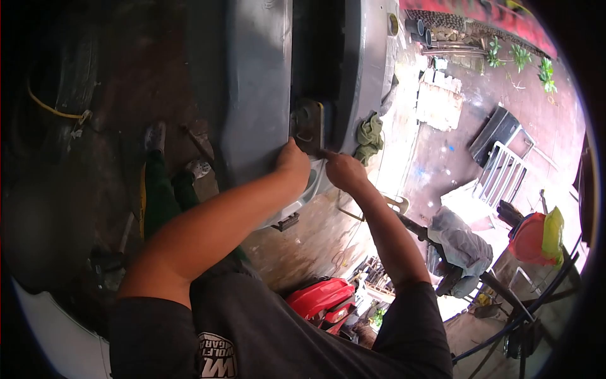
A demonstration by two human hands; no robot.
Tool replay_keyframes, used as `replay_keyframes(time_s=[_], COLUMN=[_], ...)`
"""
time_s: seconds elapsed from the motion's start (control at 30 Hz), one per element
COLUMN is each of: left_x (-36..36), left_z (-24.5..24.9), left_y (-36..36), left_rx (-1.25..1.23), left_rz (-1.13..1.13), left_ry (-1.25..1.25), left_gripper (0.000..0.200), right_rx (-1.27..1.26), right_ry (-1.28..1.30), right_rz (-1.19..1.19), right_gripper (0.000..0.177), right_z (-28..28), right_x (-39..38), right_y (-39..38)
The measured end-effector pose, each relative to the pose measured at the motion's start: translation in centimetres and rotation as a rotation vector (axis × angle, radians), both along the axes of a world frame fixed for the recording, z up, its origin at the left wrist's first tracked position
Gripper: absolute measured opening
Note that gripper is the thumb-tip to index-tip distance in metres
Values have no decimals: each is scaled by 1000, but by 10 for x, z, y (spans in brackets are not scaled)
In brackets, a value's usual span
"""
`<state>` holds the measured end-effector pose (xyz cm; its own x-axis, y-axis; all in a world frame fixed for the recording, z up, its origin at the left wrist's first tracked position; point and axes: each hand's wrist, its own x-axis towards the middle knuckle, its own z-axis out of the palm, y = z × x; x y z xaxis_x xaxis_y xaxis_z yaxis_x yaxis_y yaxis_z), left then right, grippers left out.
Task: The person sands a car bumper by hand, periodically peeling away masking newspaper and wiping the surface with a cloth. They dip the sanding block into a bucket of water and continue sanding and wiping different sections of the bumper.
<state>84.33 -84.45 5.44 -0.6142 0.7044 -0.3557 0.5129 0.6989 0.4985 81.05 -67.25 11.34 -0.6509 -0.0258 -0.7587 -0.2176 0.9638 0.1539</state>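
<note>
My left hand (pixel 293 165) has its fingers curled at the lower edge of a dark plate-like part (pixel 308 126), which sits in the gap between two grey vehicle panels. The wider grey panel (pixel 257 82) is beside this hand, and the narrower grey panel (pixel 365 57) lies across the gap. Close by, my right hand (pixel 346 174) is closed, its fingertips at the lower right corner of the dark part. What either hand pinches is hidden. Below the hands is a pale, glossy lamp-like piece (pixel 306 197).
A crumpled green cloth (pixel 369 136) hangs at the narrow panel's edge. To the right are a grey-covered object (pixel 461 249), a red bucket-like container (pixel 529 239) and a white metal rack (pixel 502 174). Red bodywork (pixel 322 300) stands below. Another person's green-trousered leg (pixel 158 196) shows at left.
</note>
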Motion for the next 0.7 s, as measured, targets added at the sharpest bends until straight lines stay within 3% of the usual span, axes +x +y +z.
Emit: replay_keyframes(time_s=[0.07,0.13,0.17,0.2,0.3,0.37,0.5,0.7], left_x=[9,12,13,6,-1,0,7,2], left_z=[-20,-27,-29,-10,6,12,-5,0], left_y=[18,22,26,10,-8,-8,-1,-4], left_rx=[-8,-8,-14,-18,-10,-31,5,-17], left_rz=[71,191,129,68,-23,-18,50,15], left_ry=[7,17,20,23,53,47,128,71], left_gripper=[25,26,26,27,26,25,24,24], right_rx=[-220,-184,-167,74,45,-229,101,175], right_ry=[-92,-45,-19,-10,-26,-2,5,24], right_rz=[73,34,17,38,-32,-35,108,314], right_gripper=[45,45,45,44,44,45,49,44], right_z=[0,10,14,14,13,1,22,33], right_x=[8,7,4,-7,-3,17,-10,-21], right_y=[-7,-9,-7,3,-9,-8,7,-8])
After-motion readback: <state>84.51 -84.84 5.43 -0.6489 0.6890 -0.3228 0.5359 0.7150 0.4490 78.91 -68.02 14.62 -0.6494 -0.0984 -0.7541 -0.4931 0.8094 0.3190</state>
